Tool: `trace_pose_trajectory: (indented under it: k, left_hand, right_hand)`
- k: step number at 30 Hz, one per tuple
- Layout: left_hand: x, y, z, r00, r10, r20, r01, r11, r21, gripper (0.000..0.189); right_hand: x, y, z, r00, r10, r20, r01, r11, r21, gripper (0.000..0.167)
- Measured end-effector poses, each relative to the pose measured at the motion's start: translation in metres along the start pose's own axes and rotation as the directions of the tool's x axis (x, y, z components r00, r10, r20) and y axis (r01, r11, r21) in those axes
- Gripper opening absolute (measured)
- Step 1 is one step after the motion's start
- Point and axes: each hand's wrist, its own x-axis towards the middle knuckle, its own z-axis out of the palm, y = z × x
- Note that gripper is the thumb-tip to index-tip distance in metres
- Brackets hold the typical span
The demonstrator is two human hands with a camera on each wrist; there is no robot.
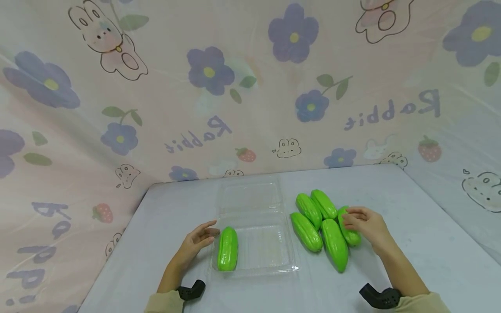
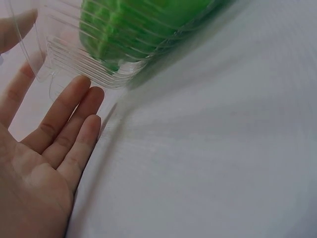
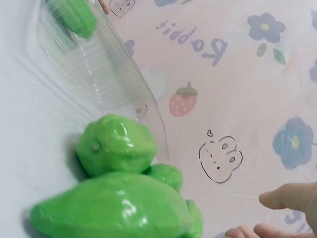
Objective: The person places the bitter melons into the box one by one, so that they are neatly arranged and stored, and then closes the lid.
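At the far left, a left hand [image 1: 195, 241] beside the clear box [image 1: 264, 245], fingers loosely extended and gripping nothing; in the left wrist view, right by the ribbed corner, with contact impossible to tell for certain. Inside the box, along its left wall, one green vegetable [image 1: 228, 249] lying lengthwise, with bare floor to its right. Behind, the see-through lid [image 1: 250, 198], laid open on the white bench [image 1: 430, 243]. Right of the box, five more green vegetables [image 1: 306, 232] in a loose huddle, some touching. At the right of that group, a right hand [image 1: 369, 226] by the outermost vegetable [image 1: 352, 237], fingers overlapping its upper end in the head view; spread apart from the thumb in the right wrist view, nothing grasped.

Looks like the reach for another vegetable, early in filling the box: one in, five out. Probably calls next for closing the right fingers round the outermost vegetable, lifting clear of its neighbours, carrying left and laying down beside the one inside, with the left fingers steadying the box.
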Motion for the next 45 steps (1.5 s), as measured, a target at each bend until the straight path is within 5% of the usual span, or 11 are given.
trace_pose_trajectory:
  k: [14, 30, 45]
  left_hand:
    - [-0.001, -0.002, -0.001, 1.0, 0.029, 0.011, -0.029, 0.999, -0.016, 0.052]
    - [-0.002, 0.003, 0.001, 0.996, -0.08, -0.03, 0.08, 0.997, -0.013, 0.053]
    - [-0.003, 0.003, 0.0, 0.998, -0.068, -0.016, 0.068, 0.998, -0.018, 0.055]
  right_hand:
    - [0.003, 0.011, -0.021, 0.998, -0.005, -0.065, 0.003, 1.0, -0.031, 0.063]
    - [0.008, 0.023, -0.027, 0.986, 0.074, -0.15, -0.083, 0.995, -0.053, 0.064]
    - [0.016, 0.031, -0.021, 0.989, 0.142, -0.033, -0.145, 0.977, -0.155, 0.08]
